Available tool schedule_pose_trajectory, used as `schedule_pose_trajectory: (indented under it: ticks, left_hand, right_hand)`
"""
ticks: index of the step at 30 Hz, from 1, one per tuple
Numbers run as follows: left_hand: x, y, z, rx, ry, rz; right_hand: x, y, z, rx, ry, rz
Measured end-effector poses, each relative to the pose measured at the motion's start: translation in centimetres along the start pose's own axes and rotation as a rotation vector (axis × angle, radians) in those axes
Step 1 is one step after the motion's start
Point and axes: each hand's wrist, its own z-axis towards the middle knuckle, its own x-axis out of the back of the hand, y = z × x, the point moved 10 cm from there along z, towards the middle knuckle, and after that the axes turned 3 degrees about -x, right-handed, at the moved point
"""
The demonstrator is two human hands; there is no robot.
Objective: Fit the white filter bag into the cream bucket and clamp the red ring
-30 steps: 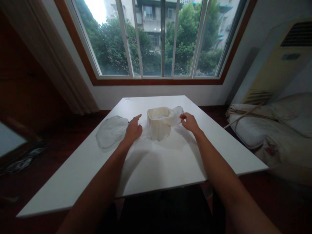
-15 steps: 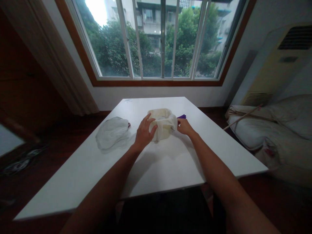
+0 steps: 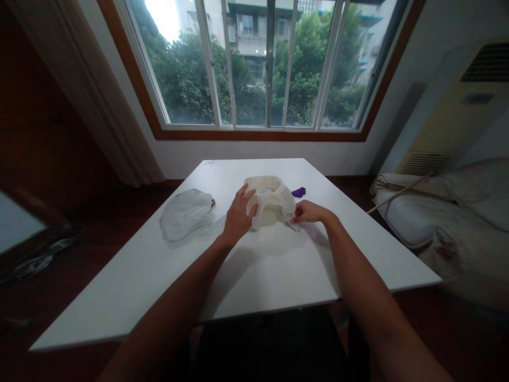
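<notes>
A round, cream-coloured container [image 3: 269,216] stands on the white table, with a thin whitish plastic bag [image 3: 283,200] draped over its rim. On its left side rests my left hand [image 3: 239,215], fingers spread and thumb toward the front, touching the rim and wall. At the lower right my right hand [image 3: 308,212] is closed in a pinch on the bag's edge, pulling a corner of it outward. What lies inside the container cannot be made out.
A clear crumpled plastic bag [image 3: 186,216] lies on the left of the table [image 3: 274,276]. Behind my right hand is a small purple piece [image 3: 299,192]. A window [image 3: 258,79] is beyond; a covered bundle with a stick [image 3: 413,207] lies to the right.
My right hand has moved down and toward me, drawing the bag's edge out to the right. More of the purple piece shows. My left hand stays on the container.
</notes>
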Motion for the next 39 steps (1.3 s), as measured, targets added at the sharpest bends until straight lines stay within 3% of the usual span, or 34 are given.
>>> schedule_pose_trajectory:
  ticks: [3, 5, 9, 14, 17, 22, 30, 34, 39]
  left_hand:
    - [0.1, 0.7, 0.0, -0.062, 0.002, 0.055]
    - [0.3, 1.5, 0.0, -0.101, 0.008, 0.086]
    - [0.5, 2.5, 0.2, -0.134, 0.017, 0.091]
    - [0.3, 1.1, 0.7, -0.064, 0.048, 0.073]
    - [0.0, 1.2, 0.9, -0.109, 0.025, 0.085]
    - [-0.4, 1.0, 0.4, -0.133, -0.048, 0.099]
    - [-0.7, 0.0, -0.5, -0.062, -0.088, 0.113]
    - [-1.2, -1.8, -1.2, 0.028, -0.097, 0.075]
    - [-2.5, -3.6, -2.0, 0.106, -0.191, 0.026]
  right_hand:
    - [6.7, -2.0, -2.4, 0.216, 0.587, 0.153]
    - [7.8, -3.9, -4.0, 0.341, 0.777, 0.196]
    - [4.9, -7.7, -3.3, 0.468, 0.684, 0.149]
    - [3.5, -9.0, -2.9, 0.444, 0.742, 0.086]
    - [3.1, -9.5, -3.1, 0.454, 0.732, 0.073]
    - [2.7, -8.2, -2.6, 0.345, 0.667, 0.067]
    - [-0.4, -6.2, 0.1, 0.290, 0.313, 0.277]
    - [-1.5, -4.9, 1.0, 0.206, 0.217, 0.291]
    - [-3.1, -3.7, 1.2, 0.152, 0.054, 0.255]
